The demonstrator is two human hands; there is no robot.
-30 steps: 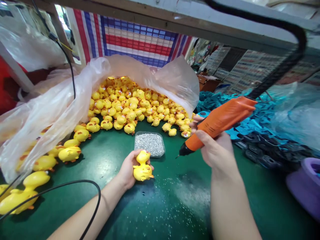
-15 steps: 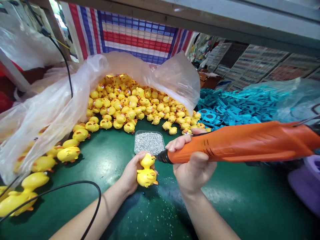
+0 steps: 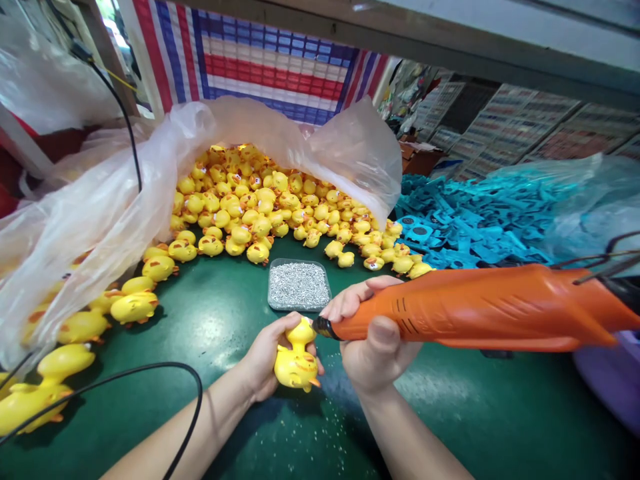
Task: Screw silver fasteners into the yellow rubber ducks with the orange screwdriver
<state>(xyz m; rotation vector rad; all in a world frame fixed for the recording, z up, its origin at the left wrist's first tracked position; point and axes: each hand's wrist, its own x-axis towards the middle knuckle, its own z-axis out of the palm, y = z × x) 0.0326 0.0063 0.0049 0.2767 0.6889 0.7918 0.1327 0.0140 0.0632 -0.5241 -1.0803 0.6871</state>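
Note:
Between the thumb and fingers of my left hand (image 3: 265,357) is a yellow toy duck (image 3: 296,367), its head end toward the far side of the table. My right hand (image 3: 375,347) is wrapped round an orange electric screwdriver (image 3: 465,307), held nearly level with its black nose pointing left. The nose meets the duck's head at its right side; whether the tip is touching or just short of it I cannot tell. Just beyond both hands stands a clear plastic tray (image 3: 271,293) filled with small silvery screws.
A heap of yellow ducks (image 3: 250,207) spills from a clear plastic bag (image 3: 150,160) at the back. More ducks lie along the left. Turquoise parts (image 3: 460,220) are piled at the back right. A black cable (image 3: 195,387) loops over my left forearm. A purple container (image 3: 610,373) stands right.
The duck and my left hand have come slightly nearer and right. The screwdriver's nose has dropped a little, and its body has swung lower with my right hand.

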